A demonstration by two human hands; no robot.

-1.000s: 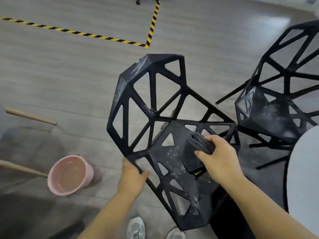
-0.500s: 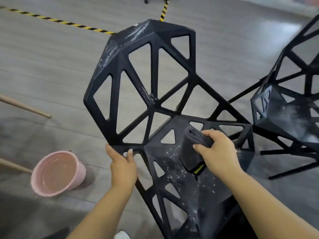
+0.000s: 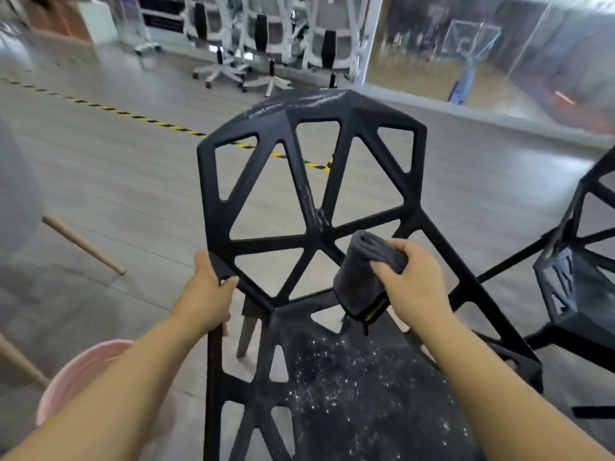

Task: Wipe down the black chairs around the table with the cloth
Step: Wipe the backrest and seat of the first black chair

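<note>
Nearest, at lower L, a pink bucket (image 3: pixel 76 374) is seen on the floor beside the black chair (image 3: pixel 320 227), whose seat is dotted w/ white specks. The chair's L backrest edge is gripped by the left hand (image 3: pixel 208 291), fingers curled round the frame. The cloth (image 3: pixel 361 277), grey & folded, is pinched in the right hand (image 3: pixel 411 284) in front of the lower backrest, just above the seat; contact can't be told. A second black chair (image 3: pixel 592 301) is seen at far R. Further off, yellow-black floor tape (image 3: pixel 149 120) and white office chairs (image 3: pixel 266 34) are seen.
</note>
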